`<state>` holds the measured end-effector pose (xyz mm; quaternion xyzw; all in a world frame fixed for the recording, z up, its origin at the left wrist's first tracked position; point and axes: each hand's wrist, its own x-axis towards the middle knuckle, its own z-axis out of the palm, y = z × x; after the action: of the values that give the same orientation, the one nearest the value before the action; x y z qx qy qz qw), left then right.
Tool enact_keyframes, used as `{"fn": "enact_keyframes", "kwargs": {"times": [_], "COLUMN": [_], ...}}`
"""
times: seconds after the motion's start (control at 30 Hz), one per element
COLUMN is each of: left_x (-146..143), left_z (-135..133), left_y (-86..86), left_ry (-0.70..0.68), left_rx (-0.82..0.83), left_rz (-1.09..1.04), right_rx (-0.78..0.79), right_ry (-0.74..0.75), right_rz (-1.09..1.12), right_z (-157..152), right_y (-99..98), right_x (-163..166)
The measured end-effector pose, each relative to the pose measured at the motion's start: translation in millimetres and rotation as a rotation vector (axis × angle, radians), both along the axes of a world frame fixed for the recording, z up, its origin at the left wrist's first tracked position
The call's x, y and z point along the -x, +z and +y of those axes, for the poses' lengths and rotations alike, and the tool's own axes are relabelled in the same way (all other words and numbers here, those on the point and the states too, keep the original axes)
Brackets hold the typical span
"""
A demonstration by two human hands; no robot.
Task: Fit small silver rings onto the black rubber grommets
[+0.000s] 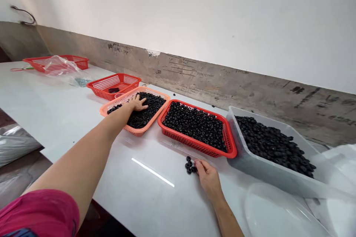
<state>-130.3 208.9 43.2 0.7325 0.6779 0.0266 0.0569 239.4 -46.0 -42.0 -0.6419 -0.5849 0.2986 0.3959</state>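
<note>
My left hand (pixel 137 103) reaches into a peach-coloured basket (pixel 162 108), fingers spread over the small black parts (pixel 151 105) heaped inside. Close to the front edge of the red basket (pixel 178 137), my right hand (pixel 206 176) is low over the table, thumb and forefinger pinched at the edge of a little group of black rings (pixel 189 165). The ring closest to the fingertips seems to be between them, though the fingers partly cover it. Many black rings (pixel 191 122) fill that red basket.
A translucent bin (pixel 250 163) of black parts stands right of the red basket, with a clear lid (pixel 278 211) in front. Leftward are a smaller red basket (pixel 102 93), a plastic bag (pixel 65 68) and another red basket (pixel 80 63). The wall (pixel 194 70) runs behind the white table (pixel 133 200).
</note>
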Motion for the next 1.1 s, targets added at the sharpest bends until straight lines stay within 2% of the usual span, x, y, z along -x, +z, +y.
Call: {"fn": "enact_keyframes", "kwargs": {"times": [0.1,0.3,0.53,0.77,0.87,0.97,1.1], "left_x": [-6.8,-21.3,-23.7,-12.5,-6.4,-8.2,-32.1], "left_z": [-2.4,-9.3,-11.9,-11.3,-14.7,-23.3,-61.0], "left_y": [-7.1,-9.6,-6.1,3.8,12.8,32.6,60.2], "left_ry": [-0.036,-0.111,-0.080,-0.018,0.018,0.041,0.002], "left_rx": [0.031,0.054,-0.015,-0.116,-0.183,-0.267,-0.378], "left_rz": [0.024,0.038,-0.013,-0.081,-0.127,-0.190,-0.279], "right_rx": [-0.012,-0.016,-0.024,-0.043,-0.050,-0.045,-0.045], "right_ry": [0.002,-0.009,-0.027,-0.034,-0.028,-0.017,-0.008], "right_rz": [-0.018,-0.047,-0.073,-0.071,-0.090,-0.108,-0.121], "right_z": [-0.9,0.5,0.5,0.6,0.8,0.9,0.1], "right_y": [4.3,6.6,7.1,9.4,8.1,7.2,7.8], "right_x": [1.0,2.2,3.0,5.9,5.5,5.1,6.6]}}
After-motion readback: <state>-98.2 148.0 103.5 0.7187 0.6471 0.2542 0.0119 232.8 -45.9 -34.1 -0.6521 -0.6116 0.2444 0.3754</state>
